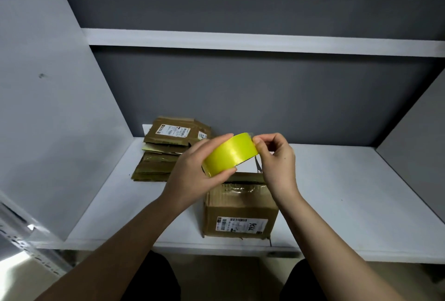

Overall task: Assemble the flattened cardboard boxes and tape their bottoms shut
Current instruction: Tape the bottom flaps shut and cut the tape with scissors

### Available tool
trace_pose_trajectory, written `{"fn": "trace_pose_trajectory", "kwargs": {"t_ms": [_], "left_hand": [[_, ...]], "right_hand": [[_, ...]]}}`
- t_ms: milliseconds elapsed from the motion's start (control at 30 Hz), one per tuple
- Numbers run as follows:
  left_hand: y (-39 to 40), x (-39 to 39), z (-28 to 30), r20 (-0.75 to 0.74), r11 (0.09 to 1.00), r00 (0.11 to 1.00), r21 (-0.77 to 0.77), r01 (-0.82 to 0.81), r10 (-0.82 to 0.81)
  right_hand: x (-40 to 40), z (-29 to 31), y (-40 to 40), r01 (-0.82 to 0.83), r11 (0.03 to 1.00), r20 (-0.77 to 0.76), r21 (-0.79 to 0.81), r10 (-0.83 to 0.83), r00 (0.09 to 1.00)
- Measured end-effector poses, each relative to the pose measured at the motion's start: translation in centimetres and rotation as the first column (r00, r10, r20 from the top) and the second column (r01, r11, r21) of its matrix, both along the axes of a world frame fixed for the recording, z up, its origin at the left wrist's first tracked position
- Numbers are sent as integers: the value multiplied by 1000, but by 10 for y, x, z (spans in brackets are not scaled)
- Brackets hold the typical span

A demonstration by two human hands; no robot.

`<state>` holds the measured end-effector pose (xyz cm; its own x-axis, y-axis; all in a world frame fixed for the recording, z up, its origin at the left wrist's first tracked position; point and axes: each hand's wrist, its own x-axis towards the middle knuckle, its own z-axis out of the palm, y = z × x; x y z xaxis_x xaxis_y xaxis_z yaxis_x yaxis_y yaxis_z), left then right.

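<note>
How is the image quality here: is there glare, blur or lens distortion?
Head view: wide-angle lens bends the shelf edge and side panels; glare shines on the yellow tape roll held by the left hand and right hand; a bright patch lies at lower left; focus is fairly sharp.

Brightness: dim and even, grey walls muted, white shelf [349, 180] lit softly.
Light source: seems overhead; a bright washed-out patch at the lower left edge.
Glare: sheen streaks across the yellow tape roll [231, 155].
Shadows: soft ones beneath the upper shelf board [240, 41].
Distortion: wide-angle bend, the shelf edges splay outward.
Focus: centre crisp, the corners smear.
</note>
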<state>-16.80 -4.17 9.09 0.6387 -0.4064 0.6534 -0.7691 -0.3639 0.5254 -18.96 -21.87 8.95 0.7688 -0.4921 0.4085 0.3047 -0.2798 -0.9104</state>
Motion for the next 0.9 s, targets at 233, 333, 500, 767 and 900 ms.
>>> {"fn": "trace_pose_trajectory", "kwargs": {"t_ms": [233,333,500,767,900], "left_hand": [[-2,16,14,349,951,936,276,-143,40],[8,36,11,461,859,879,394,-325,121],[-4,40,31,224,772,945,547,-324,238],[2,24,35,-306,987,944,133,-89,126],[7,23,26,-472,995,876,-41,91,-99]], "right_hand": [[-8,4,-6,82,996,13,-29,-81,997],[-21,20,-11,-34,982,-46,-185,26,999],[-17,48,-12,-192,966,-221,-172,153,963],[1,46,-37,-253,948,-401,194,312,861],[2,42,-42,-208,955,-421,210,280,863]]}}
